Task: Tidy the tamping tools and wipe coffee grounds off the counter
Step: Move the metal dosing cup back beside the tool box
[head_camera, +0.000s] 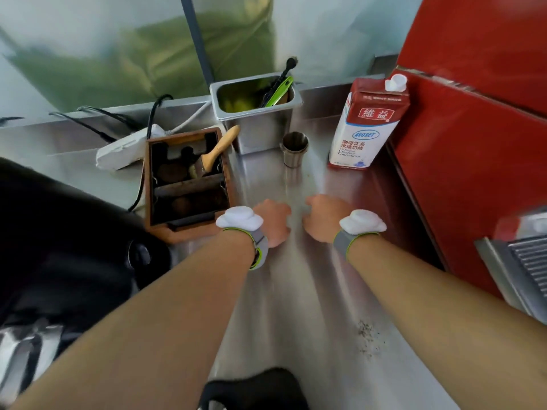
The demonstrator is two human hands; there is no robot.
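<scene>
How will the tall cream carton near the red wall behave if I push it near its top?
The cream carton is tall on a narrow base, so it would probably tip rather than slide. The steel counter looks smooth, so a low push may slide it. Its cap appears closed; how full it is cannot be seen.

A stainless steel counter [296, 291] fills the centre and lower frame, gleaming under soft daylight. Across the top runs a pale frosted window [88, 39], blurred green foliage behind it, split by a dark upright frame bar [195, 37]. A glossy red panel [473, 143] occupies the right side.
</scene>
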